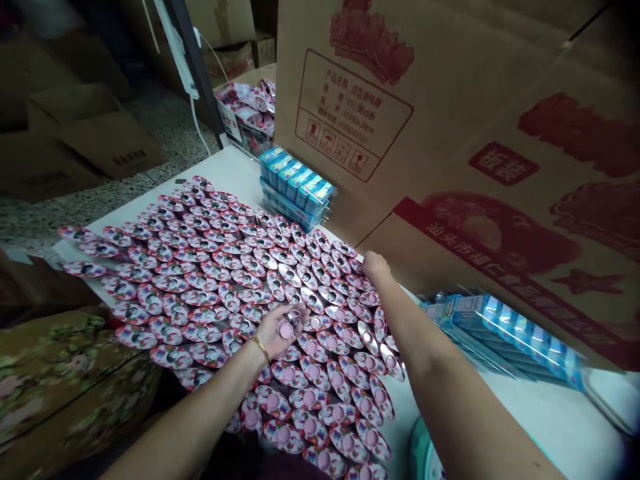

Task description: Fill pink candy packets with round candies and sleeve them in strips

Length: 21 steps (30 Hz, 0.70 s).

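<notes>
My left hand (270, 335) is palm up with its fingers curled, cupping a few round pink discs (285, 330). It hovers over rows of small red-and-white printed packets (203, 315) with pointed oval tops, packed close together on a white table (227, 167). In the nearer packets, a pink disc (309, 399) fills the round middle; many farther ones show a dark hollow there. My right hand (375, 268) reaches to the right edge of the rows, its fingers closed and down at a packet. What those fingertips hold, if anything, is hidden.
A large printed carton (345, 153) walls off the table's right side. Against it stand blue boxes in clear trays (295, 183) and more blue boxes (525, 340). A teal round container (423, 447) sits near my right forearm. Open cartons (95, 133) lie on the floor.
</notes>
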Each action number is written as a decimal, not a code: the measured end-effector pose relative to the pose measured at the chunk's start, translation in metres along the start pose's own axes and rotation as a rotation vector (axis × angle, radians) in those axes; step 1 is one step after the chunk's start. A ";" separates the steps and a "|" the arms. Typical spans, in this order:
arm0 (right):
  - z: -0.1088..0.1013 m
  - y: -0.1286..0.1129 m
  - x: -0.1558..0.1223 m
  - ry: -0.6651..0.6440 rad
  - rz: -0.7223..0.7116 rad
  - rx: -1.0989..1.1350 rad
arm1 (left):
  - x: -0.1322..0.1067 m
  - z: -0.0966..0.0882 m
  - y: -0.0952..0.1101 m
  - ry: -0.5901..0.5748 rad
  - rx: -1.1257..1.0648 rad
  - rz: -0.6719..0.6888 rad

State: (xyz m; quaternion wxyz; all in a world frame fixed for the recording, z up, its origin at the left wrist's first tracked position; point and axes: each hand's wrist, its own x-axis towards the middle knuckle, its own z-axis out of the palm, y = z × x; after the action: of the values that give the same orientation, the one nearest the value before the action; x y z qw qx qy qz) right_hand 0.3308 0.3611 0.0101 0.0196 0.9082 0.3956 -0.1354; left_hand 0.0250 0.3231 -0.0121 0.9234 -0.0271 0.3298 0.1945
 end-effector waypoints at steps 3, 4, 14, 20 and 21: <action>0.000 0.000 0.015 -0.096 0.040 -0.037 | 0.000 0.005 0.003 -0.034 0.001 -0.019; -0.001 0.001 0.017 -0.112 0.040 -0.040 | 0.000 0.007 0.004 -0.058 0.002 -0.025; 0.014 -0.040 -0.100 0.049 -0.650 0.226 | 0.008 0.008 0.005 -0.085 0.113 -0.052; 0.043 -0.046 -0.155 -0.209 -0.929 0.571 | 0.005 0.001 -0.012 -0.141 0.213 -0.162; 0.044 -0.039 -0.153 -0.232 -0.822 0.669 | 0.003 -0.001 -0.013 -0.153 0.217 -0.168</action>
State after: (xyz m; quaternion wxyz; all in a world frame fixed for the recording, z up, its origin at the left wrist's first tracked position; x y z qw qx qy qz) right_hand 0.1930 0.2730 0.0108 -0.2818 0.6144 0.6487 -0.3497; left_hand 0.0314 0.3114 -0.0157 0.9564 0.0601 0.2742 0.0812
